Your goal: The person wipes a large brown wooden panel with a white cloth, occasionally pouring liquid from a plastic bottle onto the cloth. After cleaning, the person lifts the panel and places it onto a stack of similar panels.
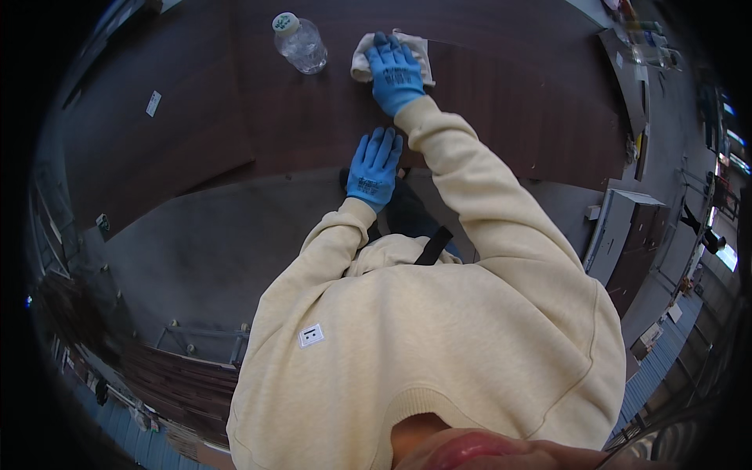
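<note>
Wearing a cream sweatshirt [462, 337], nearest the camera and well on the near side of the white cloth [361, 67]. Holding the blue-gloved left hand [374, 171] near the front edge of the dark brown counter [517, 110], on the near side of the cloth, with fingers extended and visibly empty. Resting the blue-gloved right hand [395, 74] over the cloth itself, on the counter, with fingers straightened across it rather than curled; impossible to tell whether pinching a fold. Left of the cloth, a clear bottle [305, 52]; farther left of it, a small white label [153, 103]. Apparently wiping the counter. Probably calls next for flat pressure and a sweep clear of the bottle.
</note>
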{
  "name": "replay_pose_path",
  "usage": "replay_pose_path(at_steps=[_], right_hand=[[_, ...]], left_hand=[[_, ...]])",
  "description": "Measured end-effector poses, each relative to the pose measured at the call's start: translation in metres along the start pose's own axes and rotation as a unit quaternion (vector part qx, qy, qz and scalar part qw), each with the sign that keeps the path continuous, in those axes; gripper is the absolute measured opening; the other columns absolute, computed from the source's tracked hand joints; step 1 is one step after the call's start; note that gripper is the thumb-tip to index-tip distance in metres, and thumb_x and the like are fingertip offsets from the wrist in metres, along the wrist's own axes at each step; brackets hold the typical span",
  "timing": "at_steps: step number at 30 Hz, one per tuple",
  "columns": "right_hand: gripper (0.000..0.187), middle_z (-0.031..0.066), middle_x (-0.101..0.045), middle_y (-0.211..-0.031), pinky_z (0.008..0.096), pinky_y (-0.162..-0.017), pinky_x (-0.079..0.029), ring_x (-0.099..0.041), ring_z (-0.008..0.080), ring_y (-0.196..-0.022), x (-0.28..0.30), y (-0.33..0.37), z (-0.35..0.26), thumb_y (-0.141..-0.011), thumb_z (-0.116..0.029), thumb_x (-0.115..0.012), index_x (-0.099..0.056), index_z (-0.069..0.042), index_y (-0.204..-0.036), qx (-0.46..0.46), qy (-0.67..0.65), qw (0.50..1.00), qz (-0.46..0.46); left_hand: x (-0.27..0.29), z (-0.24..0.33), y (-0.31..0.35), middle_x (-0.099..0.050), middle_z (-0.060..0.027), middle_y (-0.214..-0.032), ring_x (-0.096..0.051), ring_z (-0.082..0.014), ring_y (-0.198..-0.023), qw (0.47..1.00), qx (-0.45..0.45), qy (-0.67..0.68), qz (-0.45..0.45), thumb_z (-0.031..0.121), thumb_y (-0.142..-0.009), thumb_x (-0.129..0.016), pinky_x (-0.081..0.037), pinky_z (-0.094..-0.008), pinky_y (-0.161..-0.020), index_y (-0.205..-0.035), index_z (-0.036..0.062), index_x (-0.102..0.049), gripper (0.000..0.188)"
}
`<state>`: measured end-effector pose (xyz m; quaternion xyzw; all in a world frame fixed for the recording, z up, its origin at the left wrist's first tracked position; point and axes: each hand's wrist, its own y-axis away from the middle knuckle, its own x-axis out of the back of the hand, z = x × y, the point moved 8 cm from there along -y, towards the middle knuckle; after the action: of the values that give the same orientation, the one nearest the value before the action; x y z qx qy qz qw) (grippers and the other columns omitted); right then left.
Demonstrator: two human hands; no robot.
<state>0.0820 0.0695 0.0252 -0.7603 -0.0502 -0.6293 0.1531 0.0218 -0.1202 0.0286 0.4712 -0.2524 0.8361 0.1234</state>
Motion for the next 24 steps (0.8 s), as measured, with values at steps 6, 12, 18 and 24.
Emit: replay_pose_path(at_steps=[6,12,18,24], right_hand=[[0.053,0.0159,-0.047,-0.161,0.0518,-0.124,-0.031,-0.046,0.0363,-0.147,0.005,-0.004,0.0,-0.093,-0.016,-0.06,-0.057,-0.011,-0.145,0.027,0.022,0.999,0.009],[0.053,0.0138,-0.044,-0.163,0.0516,-0.125,-0.029,-0.043,0.0343,-0.149,0.001,0.028,-0.009,-0.09,-0.014,-0.061,-0.059,-0.013,-0.143,0.034,0.013,0.998,-0.049],[0.053,0.0125,-0.05,-0.157,0.0518,-0.122,-0.035,-0.049,0.0342,-0.144,0.017,0.04,-0.019,-0.089,-0.015,-0.065,-0.06,-0.014,-0.141,0.092,0.02,0.995,0.015],[0.052,0.0117,-0.052,-0.157,0.05,-0.121,-0.037,-0.048,0.0333,-0.146,0.003,0.0,0.023,-0.09,-0.011,-0.064,-0.059,-0.015,-0.142,0.046,-0.006,0.997,0.059]], left_hand=[[0.008,0.004,-0.002,-0.053,-0.0189,-0.151,-0.049,-0.0395,-0.142,1.0,0.021,0.005,0.01,0.011,-0.079,-0.069,-0.039,-0.0557,-0.118,-0.136,0.0027,-0.064,0.058],[0.004,-0.001,0.001,-0.052,-0.0191,-0.152,-0.049,-0.0395,-0.142,1.0,0.001,0.01,0.006,0.01,-0.079,-0.069,-0.04,-0.055,-0.118,-0.139,0.0025,-0.061,0.06],[0.009,0.004,0.0,-0.052,-0.0179,-0.153,-0.05,-0.038,-0.141,1.0,0.018,-0.002,0.011,0.011,-0.079,-0.071,-0.039,-0.0527,-0.119,-0.145,0.0048,-0.057,0.068],[0.01,0.013,-0.008,-0.057,-0.0182,-0.147,-0.054,-0.0374,-0.136,1.0,-0.011,-0.012,0.007,0.016,-0.074,-0.077,-0.042,-0.0522,-0.116,-0.139,0.0059,-0.062,0.067]])
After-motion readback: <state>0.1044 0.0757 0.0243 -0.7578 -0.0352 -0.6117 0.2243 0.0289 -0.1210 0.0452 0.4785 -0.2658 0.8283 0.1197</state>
